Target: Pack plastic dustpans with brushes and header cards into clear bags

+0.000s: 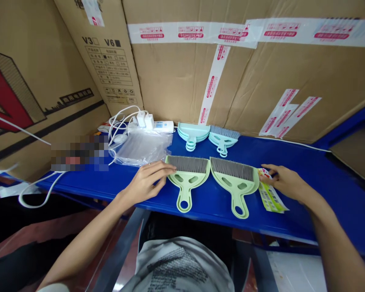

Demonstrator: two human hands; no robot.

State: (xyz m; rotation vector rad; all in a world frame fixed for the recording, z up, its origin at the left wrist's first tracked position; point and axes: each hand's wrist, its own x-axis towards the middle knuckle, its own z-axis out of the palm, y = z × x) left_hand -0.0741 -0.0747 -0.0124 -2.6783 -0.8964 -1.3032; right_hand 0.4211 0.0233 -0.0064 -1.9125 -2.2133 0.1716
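Two light green dustpan-and-brush sets lie side by side, grey bristles away from me and looped handles towards me. At the left dustpan-and-brush set [187,178], my left hand [149,180] rests against the outer edge, fingers stretched out and fingertips over the bristles' end. The right dustpan-and-brush set [235,184] is untouched by my left hand. Just beyond it, my right hand [284,180] has thumb and fingers closed at the top of some flat yellow-green printed packets [272,198]. The packets lie against that set's right side.
Stacked light blue dustpans [193,132] and blue brushes [223,138] sit at the back of the blue table [316,162]. Clear plastic bags [142,148], a power strip [164,127] and white cables are on the left. Large cardboard boxes [182,77] wall the back.
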